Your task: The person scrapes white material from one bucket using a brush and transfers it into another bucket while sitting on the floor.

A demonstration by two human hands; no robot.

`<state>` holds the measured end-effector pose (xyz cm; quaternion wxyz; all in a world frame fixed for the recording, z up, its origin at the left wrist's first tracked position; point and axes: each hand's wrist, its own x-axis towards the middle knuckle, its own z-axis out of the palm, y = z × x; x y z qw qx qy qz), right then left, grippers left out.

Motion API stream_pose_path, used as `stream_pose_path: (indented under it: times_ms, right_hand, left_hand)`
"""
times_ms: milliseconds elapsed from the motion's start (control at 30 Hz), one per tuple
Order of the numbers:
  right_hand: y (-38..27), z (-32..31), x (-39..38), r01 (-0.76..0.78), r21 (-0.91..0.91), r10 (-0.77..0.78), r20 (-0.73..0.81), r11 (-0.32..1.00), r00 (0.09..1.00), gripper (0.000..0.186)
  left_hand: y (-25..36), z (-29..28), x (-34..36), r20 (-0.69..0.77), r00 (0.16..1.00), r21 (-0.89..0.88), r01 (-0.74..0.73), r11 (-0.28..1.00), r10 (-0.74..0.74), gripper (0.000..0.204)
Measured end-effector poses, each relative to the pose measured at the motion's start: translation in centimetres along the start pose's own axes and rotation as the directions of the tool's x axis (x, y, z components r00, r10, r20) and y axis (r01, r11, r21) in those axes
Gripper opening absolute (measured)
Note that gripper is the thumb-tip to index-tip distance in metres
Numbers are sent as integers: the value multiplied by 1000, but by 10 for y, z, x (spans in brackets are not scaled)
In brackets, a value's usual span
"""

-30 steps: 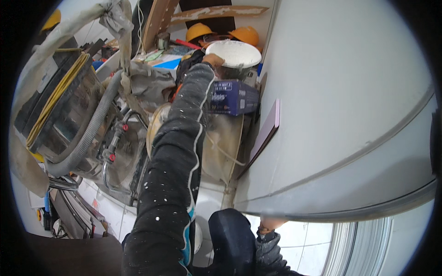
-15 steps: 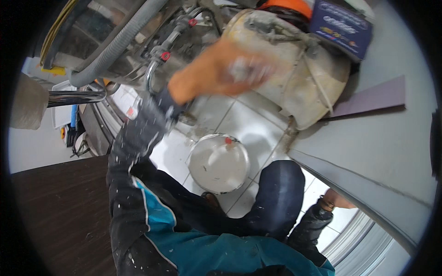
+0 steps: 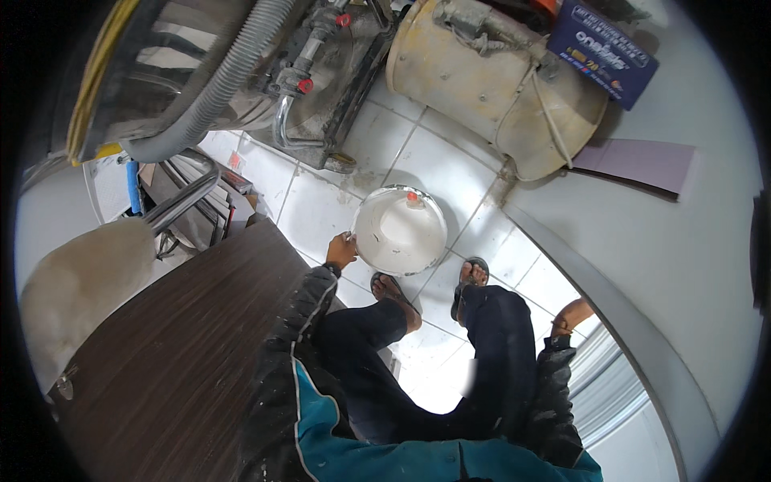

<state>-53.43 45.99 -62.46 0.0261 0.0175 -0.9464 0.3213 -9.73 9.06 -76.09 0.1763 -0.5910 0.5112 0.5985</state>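
Note:
On the tiled floor in front of my feet stands a round white bucket (image 3: 366, 250), with pale contents or a pale inner base and a small red-orange piece near its far rim. My left hand (image 3: 342, 251) is at the bucket's left rim, its fingers curled closed against the edge. Off to the right, my right hand (image 3: 572, 316) reaches to the edge of a white panel (image 3: 622, 329). The panel hides its fingers, so its grip does not show.
A dark wooden surface (image 3: 185, 345) lies along my left side. Beyond the bucket sit a stained yellowish drum-shaped machine (image 3: 458, 72) and metal piping with red valve handles (image 3: 305, 84). A grey corrugated hose (image 3: 233, 72) hangs at the far left. A dark blue box (image 3: 602, 52) rests beside the machine.
My left hand has come down and back from in front of the yellowish machine to the bucket's left rim. The view has shifted, and both my feet now show.

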Motion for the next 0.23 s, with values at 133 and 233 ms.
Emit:
stream_pose_path:
  times_ms: [133, 233]
  right_hand:
    - [21, -60, -17, 24, 101, -49, 252, 995, 967, 29]
    - [10, -115, -43, -169, 3, 122, 683, 986, 720, 31]
  left_hand:
    - [35, 27, -43, -366, 867, 450, -153, 880, 338, 37]
    - [28, 29, -86, 24, 931, -611, -274, 743, 363, 37]
